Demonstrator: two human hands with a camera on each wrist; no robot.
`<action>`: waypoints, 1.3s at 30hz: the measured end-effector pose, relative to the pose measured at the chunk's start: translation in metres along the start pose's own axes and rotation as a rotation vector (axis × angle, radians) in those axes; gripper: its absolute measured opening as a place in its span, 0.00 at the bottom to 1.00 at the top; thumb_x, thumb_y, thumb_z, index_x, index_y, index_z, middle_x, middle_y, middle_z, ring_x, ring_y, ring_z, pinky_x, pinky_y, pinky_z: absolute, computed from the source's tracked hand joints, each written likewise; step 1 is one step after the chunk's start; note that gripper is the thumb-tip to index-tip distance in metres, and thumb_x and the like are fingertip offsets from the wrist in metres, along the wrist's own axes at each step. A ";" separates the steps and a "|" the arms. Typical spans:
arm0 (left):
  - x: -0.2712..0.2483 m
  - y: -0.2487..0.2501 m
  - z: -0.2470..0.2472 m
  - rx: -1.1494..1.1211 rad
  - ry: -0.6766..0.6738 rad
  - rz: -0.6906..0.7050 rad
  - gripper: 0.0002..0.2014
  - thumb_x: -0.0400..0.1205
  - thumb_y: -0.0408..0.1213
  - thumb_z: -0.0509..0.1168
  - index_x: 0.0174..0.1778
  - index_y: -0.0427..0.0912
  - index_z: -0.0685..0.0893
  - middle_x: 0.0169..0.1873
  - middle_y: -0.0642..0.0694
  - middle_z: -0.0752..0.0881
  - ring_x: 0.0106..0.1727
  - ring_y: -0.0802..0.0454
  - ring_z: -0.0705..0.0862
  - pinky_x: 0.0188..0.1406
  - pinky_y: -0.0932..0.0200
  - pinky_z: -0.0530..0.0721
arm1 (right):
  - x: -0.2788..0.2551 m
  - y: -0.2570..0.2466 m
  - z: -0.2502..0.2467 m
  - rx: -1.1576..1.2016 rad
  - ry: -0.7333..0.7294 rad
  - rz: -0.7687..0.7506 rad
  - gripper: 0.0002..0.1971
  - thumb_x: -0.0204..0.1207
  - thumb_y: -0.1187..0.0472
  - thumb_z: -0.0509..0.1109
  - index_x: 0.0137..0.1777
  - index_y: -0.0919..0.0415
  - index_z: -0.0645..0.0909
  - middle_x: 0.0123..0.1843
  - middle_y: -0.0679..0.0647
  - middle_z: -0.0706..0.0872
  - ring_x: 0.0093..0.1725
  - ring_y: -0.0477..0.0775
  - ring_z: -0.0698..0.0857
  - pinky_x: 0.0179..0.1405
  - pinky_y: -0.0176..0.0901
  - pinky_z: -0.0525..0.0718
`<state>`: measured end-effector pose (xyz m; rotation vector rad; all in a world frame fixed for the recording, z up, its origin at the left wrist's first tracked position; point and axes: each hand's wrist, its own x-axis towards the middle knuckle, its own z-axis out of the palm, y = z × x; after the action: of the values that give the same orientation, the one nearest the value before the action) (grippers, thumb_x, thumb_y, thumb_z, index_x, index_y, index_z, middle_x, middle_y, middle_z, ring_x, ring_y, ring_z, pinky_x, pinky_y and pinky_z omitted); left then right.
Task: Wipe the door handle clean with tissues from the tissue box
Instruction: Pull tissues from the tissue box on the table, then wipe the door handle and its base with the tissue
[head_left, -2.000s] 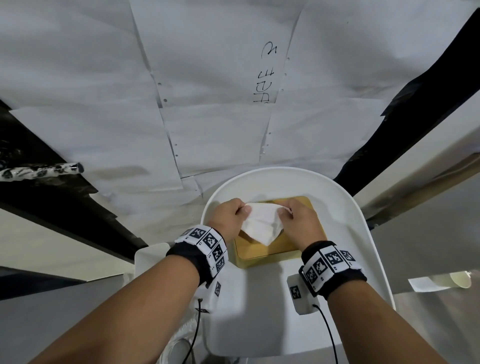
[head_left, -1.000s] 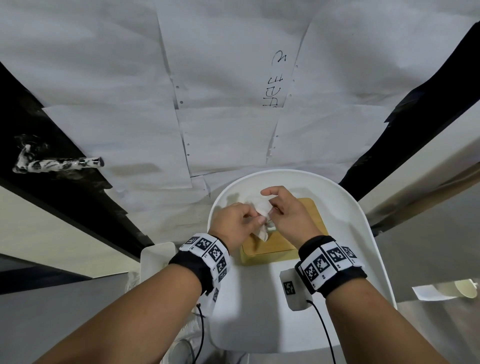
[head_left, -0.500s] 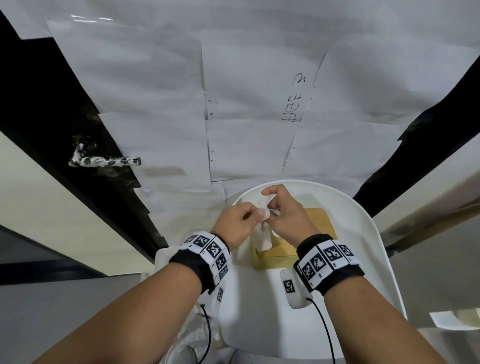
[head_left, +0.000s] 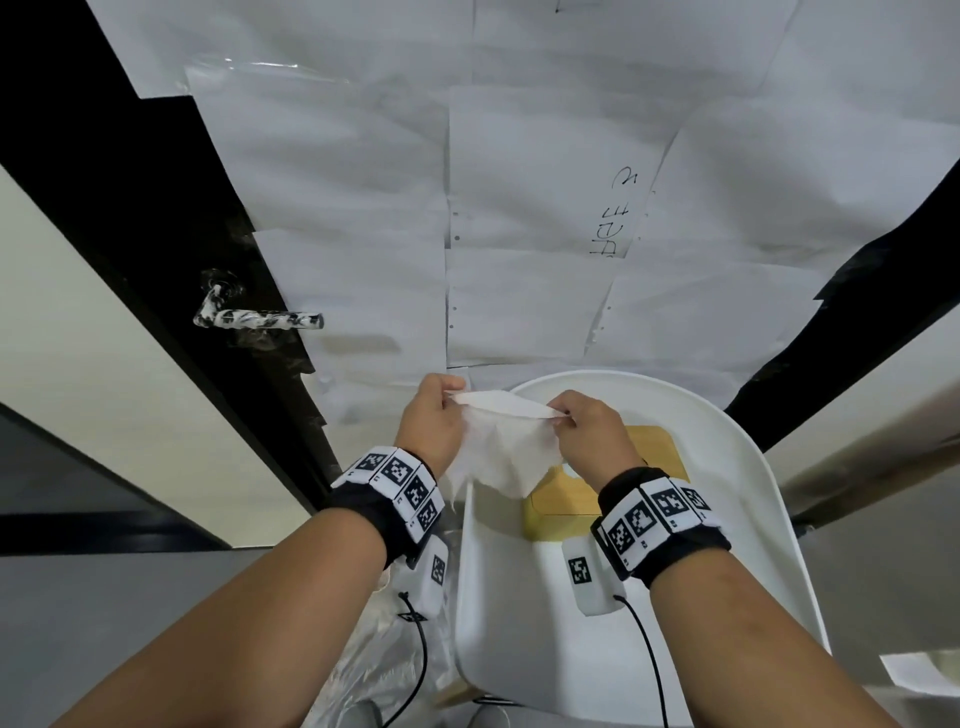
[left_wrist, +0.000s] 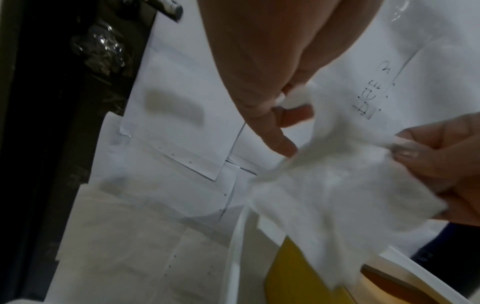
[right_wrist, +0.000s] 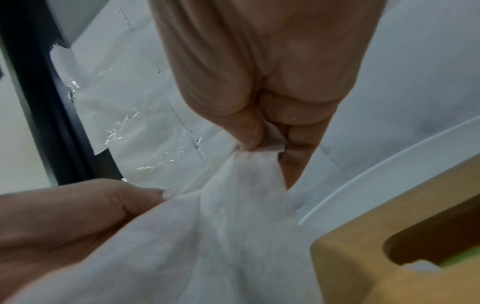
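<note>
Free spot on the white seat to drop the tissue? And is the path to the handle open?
Bare seat nearer the person than the yellow tissue box, between the wrists; also the strip right of the box. Crowded over the box: left hand and right hand stretch the tissue there. Toward the door handle, up-left, nothing visibly intervenes.

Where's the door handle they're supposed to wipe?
In the head view, the door handle sticks out from the black door edge at the left, above and left of both hands, which hold the tissue over the white seat.
</note>
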<state>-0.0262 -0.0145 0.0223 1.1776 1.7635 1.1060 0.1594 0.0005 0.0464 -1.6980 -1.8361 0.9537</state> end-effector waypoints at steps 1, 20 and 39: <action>0.000 0.002 -0.003 0.024 -0.017 0.006 0.14 0.84 0.28 0.51 0.59 0.43 0.79 0.51 0.45 0.83 0.48 0.49 0.80 0.48 0.60 0.75 | 0.000 -0.002 0.001 0.021 -0.012 0.004 0.13 0.79 0.71 0.55 0.46 0.58 0.79 0.42 0.54 0.81 0.42 0.54 0.78 0.34 0.38 0.76; 0.022 -0.029 -0.163 -0.015 -0.152 0.053 0.14 0.86 0.44 0.59 0.34 0.46 0.75 0.31 0.52 0.76 0.35 0.55 0.72 0.39 0.57 0.72 | -0.003 -0.122 0.109 -0.116 -0.068 -0.107 0.15 0.86 0.54 0.50 0.37 0.57 0.65 0.32 0.49 0.70 0.39 0.56 0.73 0.40 0.46 0.68; 0.044 -0.061 -0.282 -0.109 -0.294 0.099 0.07 0.82 0.43 0.67 0.45 0.47 0.89 0.43 0.54 0.89 0.46 0.66 0.85 0.51 0.71 0.79 | 0.008 -0.208 0.189 0.249 -0.102 -0.088 0.09 0.81 0.54 0.64 0.39 0.53 0.77 0.39 0.54 0.82 0.40 0.54 0.81 0.43 0.44 0.76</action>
<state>-0.3120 -0.0581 0.0635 1.2992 1.4171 1.0136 -0.1188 -0.0251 0.0770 -1.4319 -1.7557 1.1957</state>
